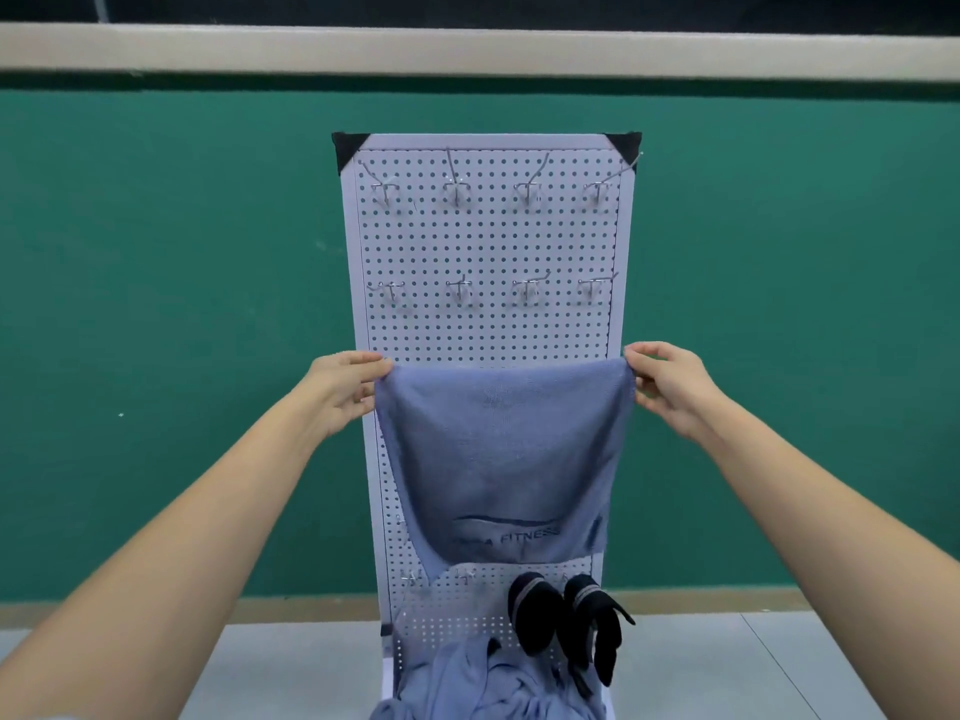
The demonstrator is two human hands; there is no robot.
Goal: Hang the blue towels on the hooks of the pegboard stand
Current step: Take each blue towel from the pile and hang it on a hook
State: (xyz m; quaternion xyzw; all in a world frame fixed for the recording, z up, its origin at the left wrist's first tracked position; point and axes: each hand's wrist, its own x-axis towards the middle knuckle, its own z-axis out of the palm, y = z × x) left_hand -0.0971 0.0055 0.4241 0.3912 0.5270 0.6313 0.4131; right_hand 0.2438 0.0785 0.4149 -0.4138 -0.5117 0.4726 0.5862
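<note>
The person holds one blue towel (498,459) spread flat in front of the pegboard stand (488,241), top edge level, long axis running side to side across the board. Left hand (345,389) pinches the towel's upper left corner, fingers (371,368) clenched on the cloth; right hand (670,387) pinches the upper right corner the same way. Relative to the stand, that edge sits just below the middle row of hooks (527,293), well below the top row. Judging by this, next move is up & toward the board, both hands about equally near. More blue cloth (483,683) lies bunched at the stand's foot, beside black items (566,621) hung low on the stand
</note>
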